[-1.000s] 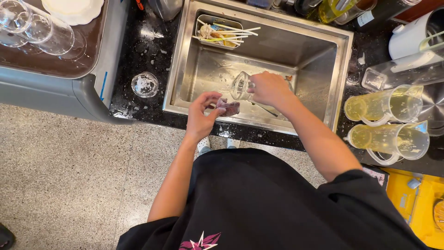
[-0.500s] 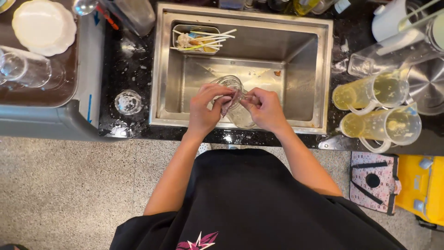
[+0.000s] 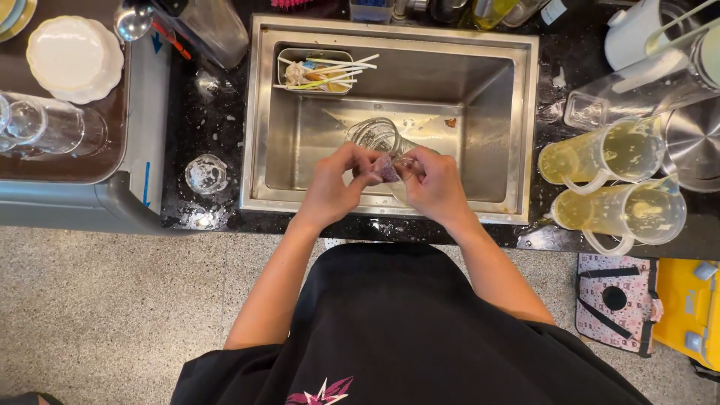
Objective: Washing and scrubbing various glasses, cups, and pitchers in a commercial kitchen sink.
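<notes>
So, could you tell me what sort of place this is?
Probably a café or bar dishwashing station: a steel sink in a dark counter, two pitchers of yellow drink, and a tray of clear glasses.

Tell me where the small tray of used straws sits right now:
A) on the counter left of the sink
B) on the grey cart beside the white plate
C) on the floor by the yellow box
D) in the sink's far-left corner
D: the small tray with the straws sits inside the steel sink, against its far-left corner, beyond the left hand and right hand working over the basin.
</notes>
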